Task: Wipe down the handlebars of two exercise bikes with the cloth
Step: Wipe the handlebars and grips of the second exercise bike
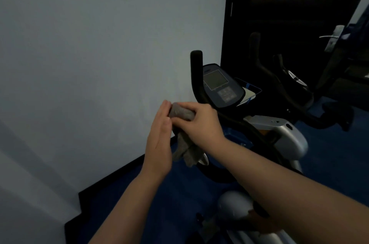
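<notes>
A grey cloth (pixel 182 134) is seen at the centre of the frame, held between two hands. The right hand (pixel 201 122) is placed over the top of it, with the fingers curled around the bunched upper end and the thumb laid along its top edge, so the cloth is clamped there. The left hand (pixel 159 144) is set flat against the cloth's left side, its fingers straight and held together, pointing upward; the fingertips are touching the upper end of the cloth. The loose lower part of the cloth is left hanging below the right hand, just right of the left palm. Whether a handlebar end is wrapped inside the cloth cannot be told.

Just right of the hands, the black handlebar (pixel 196 76) of the near exercise bike (pixel 287 138) is seen rising upright, with its rounded tip above centre. A dark console (pixel 220 86) with a grey screen is mounted beside it, and the silver body of the bike is found at the lower right. A second exercise bike (pixel 283 82) is made out dimly at the right of the frame, in front of a dark doorway. A pale wall (pixel 99 44) fills the left half, and a blue floor (pixel 151 193) is shown at the bottom.
</notes>
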Motion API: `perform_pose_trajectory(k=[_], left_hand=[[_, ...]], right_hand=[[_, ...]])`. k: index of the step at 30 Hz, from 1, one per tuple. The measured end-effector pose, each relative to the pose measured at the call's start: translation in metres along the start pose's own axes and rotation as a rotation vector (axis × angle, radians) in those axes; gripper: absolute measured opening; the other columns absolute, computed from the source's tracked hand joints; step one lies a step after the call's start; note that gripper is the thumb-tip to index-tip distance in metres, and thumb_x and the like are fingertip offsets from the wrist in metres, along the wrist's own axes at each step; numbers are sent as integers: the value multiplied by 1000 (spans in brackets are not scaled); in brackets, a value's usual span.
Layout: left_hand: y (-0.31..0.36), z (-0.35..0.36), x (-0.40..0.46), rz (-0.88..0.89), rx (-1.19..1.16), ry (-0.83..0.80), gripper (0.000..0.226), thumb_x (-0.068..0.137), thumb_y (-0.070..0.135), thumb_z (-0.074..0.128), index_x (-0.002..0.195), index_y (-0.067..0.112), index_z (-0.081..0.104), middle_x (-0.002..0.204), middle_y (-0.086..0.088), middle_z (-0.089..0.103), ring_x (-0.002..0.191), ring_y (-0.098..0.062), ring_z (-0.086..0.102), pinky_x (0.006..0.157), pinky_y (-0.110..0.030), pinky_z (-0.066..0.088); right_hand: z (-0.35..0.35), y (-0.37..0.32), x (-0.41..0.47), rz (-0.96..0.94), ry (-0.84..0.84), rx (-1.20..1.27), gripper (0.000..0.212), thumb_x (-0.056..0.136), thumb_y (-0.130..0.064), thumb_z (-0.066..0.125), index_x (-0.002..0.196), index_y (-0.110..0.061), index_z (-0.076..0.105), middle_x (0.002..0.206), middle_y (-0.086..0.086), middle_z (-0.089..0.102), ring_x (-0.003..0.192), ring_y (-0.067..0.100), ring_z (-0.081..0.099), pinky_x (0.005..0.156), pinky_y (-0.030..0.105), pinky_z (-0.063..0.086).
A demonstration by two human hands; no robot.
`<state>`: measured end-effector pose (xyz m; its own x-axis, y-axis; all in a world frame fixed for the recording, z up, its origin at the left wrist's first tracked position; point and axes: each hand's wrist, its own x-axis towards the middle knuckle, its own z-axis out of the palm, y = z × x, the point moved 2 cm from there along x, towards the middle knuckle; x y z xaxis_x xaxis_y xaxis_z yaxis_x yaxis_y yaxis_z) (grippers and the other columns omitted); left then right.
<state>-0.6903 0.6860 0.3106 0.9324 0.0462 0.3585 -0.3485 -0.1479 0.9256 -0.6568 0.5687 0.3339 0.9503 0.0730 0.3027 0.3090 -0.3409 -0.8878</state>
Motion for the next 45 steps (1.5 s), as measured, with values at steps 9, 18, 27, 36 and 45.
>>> perform_pose_trajectory(k=[9, 18, 27, 36, 45], left_hand=[[-18, 42, -24, 130, 297, 48, 53, 95, 48, 19, 146, 34, 15, 159, 14, -15, 146, -4, -12, 119, -30, -1], [-16, 59, -34, 74, 346, 95, 59, 95, 49, 27, 149, 26, 25, 158, 18, -13, 144, 3, -15, 116, -25, -3], [-19, 79, -53, 6, 369, 132, 59, 93, 49, 27, 148, 27, 25, 158, 21, -9, 143, 5, -14, 112, -8, -3], [-8, 90, -87, -125, 270, 244, 52, 98, 40, 35, 148, 36, 23, 155, 30, 3, 142, 12, 4, 114, -11, 10], [-3, 62, -134, -301, 173, 211, 48, 90, 45, 38, 138, 39, 39, 141, 26, 42, 127, 17, 36, 98, 5, 25]], right_hand=[[-51, 30, -49, 68, -342, -334, 27, 75, -39, 77, 95, -21, 74, 81, -8, 72, 72, -2, 64, 64, 22, 55], [-119, 44, -44, -359, -865, -764, 39, 79, -28, 75, 117, -25, 67, 117, -10, 68, 107, 7, 62, 90, 27, 50], [-147, 59, -28, -609, -847, -945, 29, 77, -24, 75, 106, -23, 72, 111, -9, 69, 102, 12, 61, 77, 21, 44], [-118, 52, -39, -377, -763, -660, 36, 77, -41, 74, 111, -31, 69, 107, -10, 71, 96, 7, 63, 78, 19, 46], [-72, 28, -94, -251, -497, -701, 16, 92, -23, 56, 105, -19, 64, 101, -2, 66, 91, 17, 61, 73, 25, 44]])
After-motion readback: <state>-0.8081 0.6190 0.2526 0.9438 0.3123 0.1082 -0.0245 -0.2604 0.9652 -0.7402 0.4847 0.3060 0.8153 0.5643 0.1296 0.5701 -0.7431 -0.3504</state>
